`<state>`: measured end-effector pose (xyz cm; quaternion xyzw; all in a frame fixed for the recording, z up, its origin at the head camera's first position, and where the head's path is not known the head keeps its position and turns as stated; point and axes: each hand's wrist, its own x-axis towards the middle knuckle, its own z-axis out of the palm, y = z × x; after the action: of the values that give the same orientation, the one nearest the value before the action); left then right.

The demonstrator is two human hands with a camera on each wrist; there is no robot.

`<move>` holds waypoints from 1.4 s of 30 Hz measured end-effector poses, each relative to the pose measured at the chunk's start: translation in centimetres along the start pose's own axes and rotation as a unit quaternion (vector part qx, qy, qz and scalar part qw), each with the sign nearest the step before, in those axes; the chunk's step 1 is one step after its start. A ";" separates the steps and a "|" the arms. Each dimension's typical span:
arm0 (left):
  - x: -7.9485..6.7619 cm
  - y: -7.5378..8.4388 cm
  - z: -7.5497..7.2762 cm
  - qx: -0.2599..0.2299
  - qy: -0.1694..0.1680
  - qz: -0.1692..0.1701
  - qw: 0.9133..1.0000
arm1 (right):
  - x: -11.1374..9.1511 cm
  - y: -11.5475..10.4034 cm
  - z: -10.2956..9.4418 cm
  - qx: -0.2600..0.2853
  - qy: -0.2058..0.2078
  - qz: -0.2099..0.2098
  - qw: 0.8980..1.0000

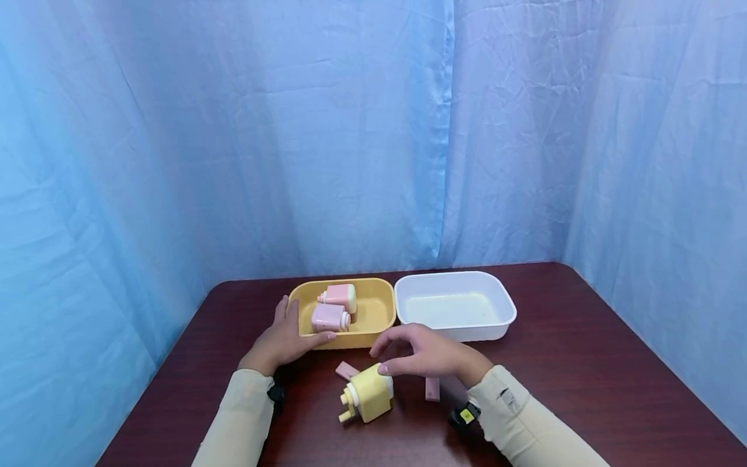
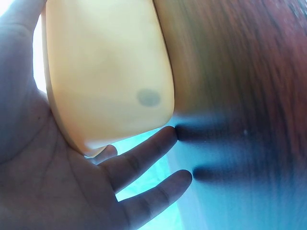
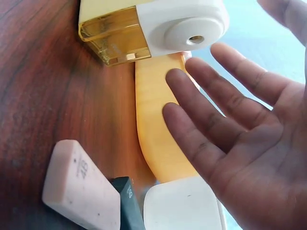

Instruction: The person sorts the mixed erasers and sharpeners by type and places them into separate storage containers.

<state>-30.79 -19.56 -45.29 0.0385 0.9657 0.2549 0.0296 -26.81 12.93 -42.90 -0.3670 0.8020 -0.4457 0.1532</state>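
My left hand [image 1: 286, 337] rests against the left end of the yellow tray [image 1: 382, 311], thumb along the front rim. In the left wrist view, its fingers [image 2: 144, 158] stretch out past the tray's corner toward the tabletop. Inside that tray lie a pink pencil sharpener [image 1: 338, 295] and a lilac one [image 1: 328, 318]. A yellow crank pencil sharpener [image 1: 372, 392] with a white front sits before the tray. Over it hovers my right hand [image 1: 428, 350], thumb overlapping its top edge in the head view. The right wrist view has the fingers [image 3: 201, 134] spread, holding nothing.
A white tray [image 1: 455, 280] stands right of the yellow one. One pale pink eraser [image 1: 347, 370] lies behind the yellow sharpener, another [image 1: 432, 389] under my right wrist. In the right wrist view a dark block [image 3: 127, 196] lies beside the eraser marked 4B. Blue curtains [image 1: 362, 143] surround the table.
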 end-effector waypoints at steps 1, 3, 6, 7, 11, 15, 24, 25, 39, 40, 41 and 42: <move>0.0 0.0 0.0 0.000 -0.001 -0.002 1.000 | 0.0 0.1 0.1 0.002 -0.009 0.001 1.000; 0.0 0.0 0.0 -0.001 -0.001 -0.003 1.000 | 0.0 0.1 0.2 0.012 -0.027 -0.003 1.000; -0.1 0.0 0.0 -0.001 0.000 -0.001 1.000 | 0.0 0.2 0.4 0.037 -0.049 -0.006 0.998; -0.1 0.0 0.0 -0.001 0.000 0.000 1.000 | 0.0 0.2 0.4 0.045 -0.054 -0.007 0.997; -0.1 0.1 0.0 -0.001 0.002 0.002 1.000 | 0.0 0.4 0.6 0.061 -0.065 -0.005 0.996; -0.1 0.1 0.0 0.000 0.002 0.003 1.000 | 0.1 0.5 0.6 0.059 -0.072 -0.006 0.996; -0.1 0.0 -0.1 0.002 0.003 0.004 1.000 | 0.2 0.8 0.8 0.011 -0.080 -0.020 0.997; -0.1 0.0 -0.1 0.002 0.003 0.004 1.000 | 0.2 0.8 0.8 0.004 -0.079 -0.024 0.997; 0.1 -0.2 0.2 -0.006 0.005 0.000 1.000 | 0.2 1.1 1.3 -0.034 -0.086 -0.036 0.995; 0.1 -0.2 0.2 -0.006 0.005 0.000 1.000 | 0.2 1.1 1.3 -0.033 -0.087 -0.037 0.995; 0.1 -0.2 0.2 -0.005 0.006 0.001 1.000 | 0.2 1.1 1.3 -0.034 -0.087 -0.037 0.995; 0.1 -0.2 0.2 -0.006 0.007 0.001 1.000 | 0.2 1.1 1.3 -0.034 -0.088 -0.038 0.995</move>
<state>-30.87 -19.61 -45.56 0.0372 0.9645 0.2606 0.0232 -26.73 12.35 -44.54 -0.4401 0.7854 -0.3899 0.1934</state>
